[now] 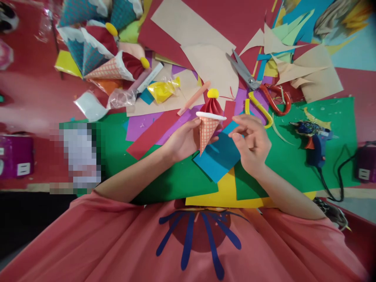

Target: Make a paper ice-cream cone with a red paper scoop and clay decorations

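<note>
Left hand (185, 140) fingers grasping orange-checked pointed paper cone (207, 131): white rim (210, 116), pleated red top (211, 107), yellow ball (213, 93). Right hand (253, 144) released, half-curled.

Orange cone (207, 131) with pale check, white rim (210, 116), red top (212, 107), yellow ball (213, 93), blue sheet (220, 162), green sheet (290, 160)

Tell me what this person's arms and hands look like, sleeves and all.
Loose, plain pink sleeves end around the elbows, leaving both forearms bare. The left hand and right hand are ungloved, and no watch or rings can be seen.
</note>
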Motion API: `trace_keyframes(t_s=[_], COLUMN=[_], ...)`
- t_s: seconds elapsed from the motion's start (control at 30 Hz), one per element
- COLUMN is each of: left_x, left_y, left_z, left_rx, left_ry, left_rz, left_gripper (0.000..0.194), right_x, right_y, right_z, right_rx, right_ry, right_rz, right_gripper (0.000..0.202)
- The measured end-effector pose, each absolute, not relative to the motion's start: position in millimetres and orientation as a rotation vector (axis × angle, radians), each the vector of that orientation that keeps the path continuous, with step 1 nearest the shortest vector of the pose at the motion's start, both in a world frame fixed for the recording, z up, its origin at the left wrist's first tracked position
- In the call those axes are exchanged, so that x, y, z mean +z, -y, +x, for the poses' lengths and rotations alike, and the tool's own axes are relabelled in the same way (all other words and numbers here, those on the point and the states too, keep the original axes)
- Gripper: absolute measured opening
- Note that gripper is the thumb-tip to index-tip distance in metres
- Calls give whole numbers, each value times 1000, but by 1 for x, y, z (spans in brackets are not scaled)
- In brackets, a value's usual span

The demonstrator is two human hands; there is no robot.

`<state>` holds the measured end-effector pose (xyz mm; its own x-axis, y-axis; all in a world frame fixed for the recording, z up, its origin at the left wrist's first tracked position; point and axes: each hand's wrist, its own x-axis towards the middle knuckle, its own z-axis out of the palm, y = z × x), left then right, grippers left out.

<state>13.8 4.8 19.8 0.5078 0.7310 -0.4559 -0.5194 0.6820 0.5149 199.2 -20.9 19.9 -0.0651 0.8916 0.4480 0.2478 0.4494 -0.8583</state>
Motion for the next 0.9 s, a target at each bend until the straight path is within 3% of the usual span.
trace_keyframes(t_s=[0.17,0.33,0.53,0.9], left_x=[16,11,8,7], left_y=[-4,0,-1,-1], left_z=[14,15,13,12], left_rx=[649,584,538,538], left_ry=[-565,-461,-470,-444], left_rz=[228,232,256,303], left_gripper=[33,33,35,34], right_x=[22,26,23,28], right_y=[16,17,16,16], right_z=[203,200,198,204], right_rx=[570,703,873,727], right_ry=[1594,1618,1606,1760], right_rz=[-1102,-1117,-1095,-1133], right_gripper=[21,9,7,5])
